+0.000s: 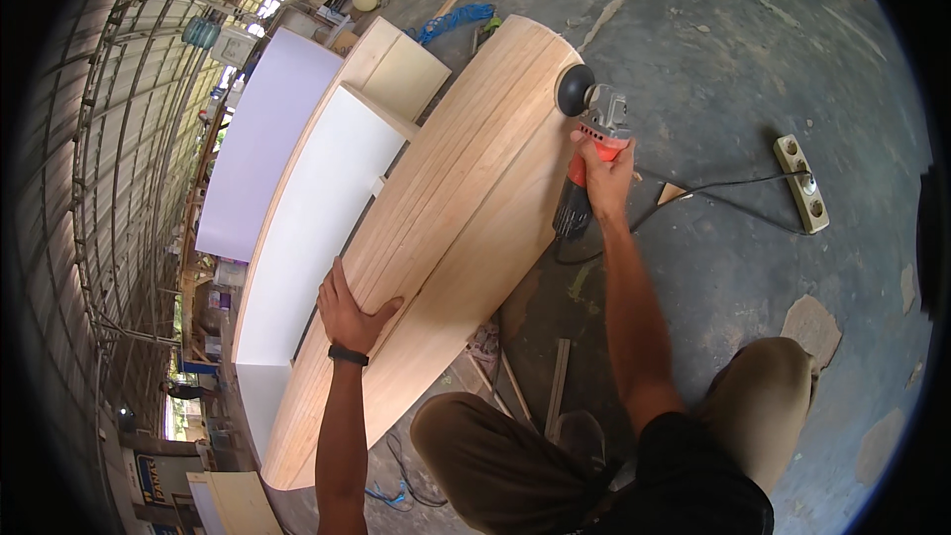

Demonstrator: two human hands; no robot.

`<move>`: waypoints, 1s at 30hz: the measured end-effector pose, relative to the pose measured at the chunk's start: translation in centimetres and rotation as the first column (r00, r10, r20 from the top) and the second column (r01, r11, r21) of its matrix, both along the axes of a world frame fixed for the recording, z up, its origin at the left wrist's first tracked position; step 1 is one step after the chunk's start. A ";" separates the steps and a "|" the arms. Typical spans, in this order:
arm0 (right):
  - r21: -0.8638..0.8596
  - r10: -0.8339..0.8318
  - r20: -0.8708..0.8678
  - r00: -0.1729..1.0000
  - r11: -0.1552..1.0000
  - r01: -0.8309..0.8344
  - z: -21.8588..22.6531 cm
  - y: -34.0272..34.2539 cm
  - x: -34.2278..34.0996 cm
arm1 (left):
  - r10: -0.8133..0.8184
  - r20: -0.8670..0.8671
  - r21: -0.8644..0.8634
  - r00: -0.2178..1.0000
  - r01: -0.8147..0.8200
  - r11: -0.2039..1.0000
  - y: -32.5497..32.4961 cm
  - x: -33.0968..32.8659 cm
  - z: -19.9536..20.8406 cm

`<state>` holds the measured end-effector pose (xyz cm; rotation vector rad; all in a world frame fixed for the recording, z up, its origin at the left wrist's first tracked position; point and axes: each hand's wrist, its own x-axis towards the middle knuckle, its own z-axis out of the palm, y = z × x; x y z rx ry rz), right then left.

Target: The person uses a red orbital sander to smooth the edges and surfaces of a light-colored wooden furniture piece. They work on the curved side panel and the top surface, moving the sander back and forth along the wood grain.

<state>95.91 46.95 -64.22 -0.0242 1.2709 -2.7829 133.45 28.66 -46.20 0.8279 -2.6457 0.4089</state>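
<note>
My right hand (606, 176) is wrapped round the red and black body of an angle grinder (582, 200). A round black disc (575, 90) on the grinder's grey head sits at the right edge of a long, curved wooden panel (466, 154), near its far end; whether it touches cannot be made out. My left hand (351, 314) lies on the panel's nearer part, fingers and thumb spread, a dark band on the wrist. Thin lines between strips run along the panel's pale surface. From the grinder a dark cord trails over the floor.
A white extension socket (800, 183) with a plug in it lies to the right. Beyond the panel stand white and lilac boards (267, 139). A coiled blue hose (458, 22) lies at the back. Wood strips (558, 386) lie on the concrete floor by my knees.
</note>
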 end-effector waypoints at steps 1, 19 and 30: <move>-0.001 -0.021 -0.045 0.999 1.000 0.021 -0.1 -0.4 0.7 | -0.003 -0.001 0.001 1.000 0.003 1.000 0.1 0.0 -0.1; 0.203 0.134 -0.317 0.939 0.977 -0.071 -0.4 -0.8 13.6 | 0.028 0.034 -0.058 0.999 -0.026 0.998 0.0 0.0 -0.1; 0.324 0.258 -0.361 0.896 0.936 -0.139 -0.1 -0.4 15.8 | 0.086 0.053 0.035 0.995 -0.088 0.996 -0.2 0.1 -0.2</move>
